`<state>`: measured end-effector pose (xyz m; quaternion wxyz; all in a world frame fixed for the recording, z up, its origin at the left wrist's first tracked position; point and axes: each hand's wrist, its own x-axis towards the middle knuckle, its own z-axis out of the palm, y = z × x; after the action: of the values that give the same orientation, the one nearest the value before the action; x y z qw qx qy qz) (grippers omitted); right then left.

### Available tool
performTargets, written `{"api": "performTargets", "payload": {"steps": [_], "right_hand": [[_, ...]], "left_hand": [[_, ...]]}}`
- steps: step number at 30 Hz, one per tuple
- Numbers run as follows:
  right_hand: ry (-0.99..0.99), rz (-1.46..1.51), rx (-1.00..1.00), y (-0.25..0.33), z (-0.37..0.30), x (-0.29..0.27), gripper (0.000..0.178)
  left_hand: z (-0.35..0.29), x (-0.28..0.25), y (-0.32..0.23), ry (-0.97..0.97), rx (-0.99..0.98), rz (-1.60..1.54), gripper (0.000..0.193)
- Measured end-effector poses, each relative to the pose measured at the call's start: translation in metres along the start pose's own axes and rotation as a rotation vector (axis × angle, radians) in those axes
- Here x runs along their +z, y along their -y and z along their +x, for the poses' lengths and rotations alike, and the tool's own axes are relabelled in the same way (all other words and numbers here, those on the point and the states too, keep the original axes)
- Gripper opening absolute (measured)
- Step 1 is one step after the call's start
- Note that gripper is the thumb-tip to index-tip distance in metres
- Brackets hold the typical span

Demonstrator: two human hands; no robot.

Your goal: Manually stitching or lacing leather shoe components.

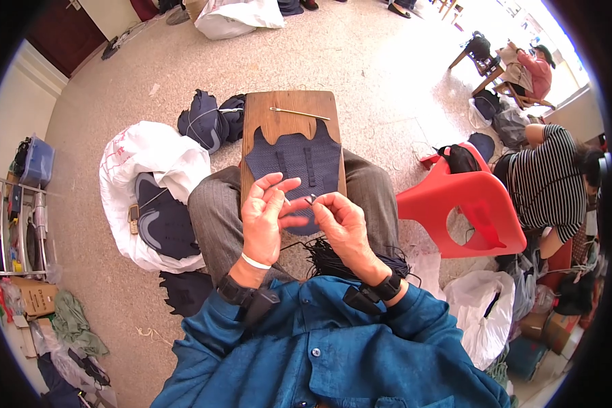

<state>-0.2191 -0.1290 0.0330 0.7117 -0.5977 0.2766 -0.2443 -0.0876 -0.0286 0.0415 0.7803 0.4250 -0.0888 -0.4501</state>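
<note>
Above my lap, my left hand [265, 216] is raised with its fingers spread. Its fingertips come close to my right hand [343, 223], which pinches a short dark piece, apparently the end of a black cord, between thumb and finger. Beneath both hands a navy textured fabric piece [292, 163] with two slotted strips lies over a wooden board [255, 112] between my knees. A long thin metal needle or hook [299, 113] rests at the board's far end. On my lap, partly behind the right wrist, is a tangle of black cords [326, 258].
At left, a white sack [119, 170] holds dark shaped pieces and a small phone [133, 219]; a tied dark bundle [204, 122] sits behind it. To the right are a red plastic stool [425, 211], a person in stripes [547, 180] and a white bag [479, 313].
</note>
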Motion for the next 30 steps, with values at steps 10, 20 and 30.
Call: {"api": "performTargets", "payload": {"steps": [10,20,30], "right_hand": [[-0.001,-0.051,0.009,0.008,0.003,-0.009,0.011],[0.064,-0.109,0.017,0.009,-0.002,-0.009,0.010],[0.104,-0.147,0.008,0.008,-0.003,-0.002,0.012]], "left_hand": [[-0.012,-0.015,-0.008,0.100,-0.083,0.331,0.017],[-0.014,-0.032,-0.007,0.123,-0.127,0.392,0.024],[-0.015,-0.029,-0.013,0.173,-0.099,0.337,0.014]]}}
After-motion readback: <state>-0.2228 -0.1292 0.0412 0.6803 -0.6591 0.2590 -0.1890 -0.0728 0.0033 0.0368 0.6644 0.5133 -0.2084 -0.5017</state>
